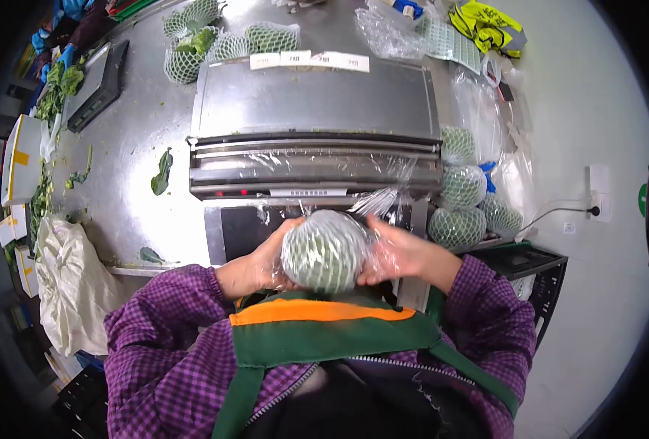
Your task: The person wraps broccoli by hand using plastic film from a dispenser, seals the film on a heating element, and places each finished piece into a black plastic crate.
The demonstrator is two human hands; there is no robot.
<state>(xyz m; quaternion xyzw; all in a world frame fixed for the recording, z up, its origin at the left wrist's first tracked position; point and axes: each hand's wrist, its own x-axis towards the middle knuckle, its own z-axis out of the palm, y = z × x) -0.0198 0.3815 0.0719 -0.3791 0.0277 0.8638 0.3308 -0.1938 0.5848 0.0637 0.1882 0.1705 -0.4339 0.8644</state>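
Note:
Between my two hands, close to my apron, is a round green vegetable in a white foam net (pixel 324 252), with clear plastic film around it. My left hand (pixel 264 257) is curved against its left side, the fingers partly hidden beneath. On the other side, my right hand (pixel 396 252) grips it through the bunched film. Just beyond stands a metal film-wrapping machine (pixel 313 99), with clear film stretched along its front rollers and trailing near my right hand.
More netted vegetables (pixel 462 186) sit right of the machine, others (pixel 229 45) behind it. A loose leaf (pixel 162 172) and a dark scale-like device (pixel 99 84) lie on the metal table (pixel 130 146). A white sack (pixel 72 285) stands at left; a black crate (pixel 547 282) at right.

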